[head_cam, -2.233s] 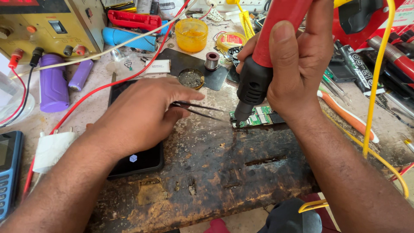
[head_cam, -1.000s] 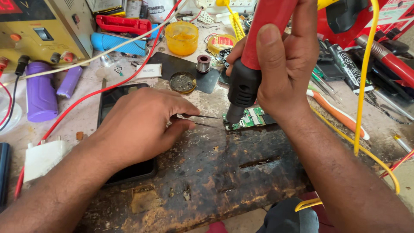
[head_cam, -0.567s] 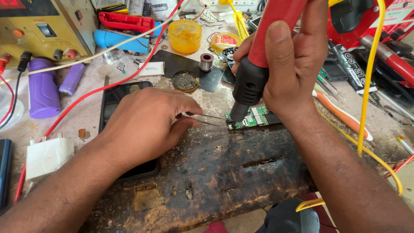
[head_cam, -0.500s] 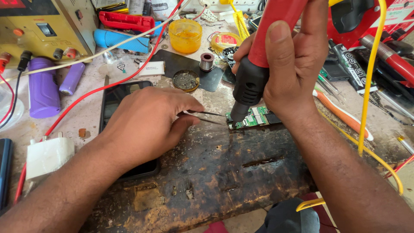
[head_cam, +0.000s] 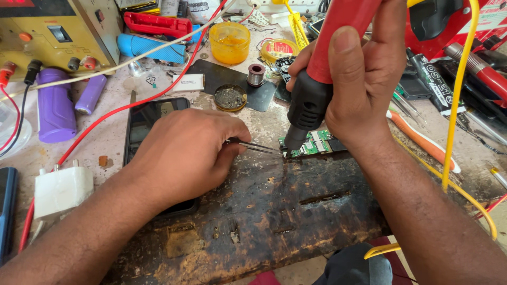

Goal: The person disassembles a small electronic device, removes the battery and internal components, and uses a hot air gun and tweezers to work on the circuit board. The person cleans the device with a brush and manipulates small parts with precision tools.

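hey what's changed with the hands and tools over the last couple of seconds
Almost nothing. The left hand still pinches the tweezers at the green circuit board, and the right hand still holds the red-and-black tool with its tip on the board. Only the camera's view shifted slightly.

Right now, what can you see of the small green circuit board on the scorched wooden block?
The small green circuit board lies flat on the burnt wooden block's far edge, showing silvery shields and pads. The tweezers in the left hand reach its left end; the red and black hot-air tool's nozzle, held by the right hand, points down at it. Its right end is hidden.
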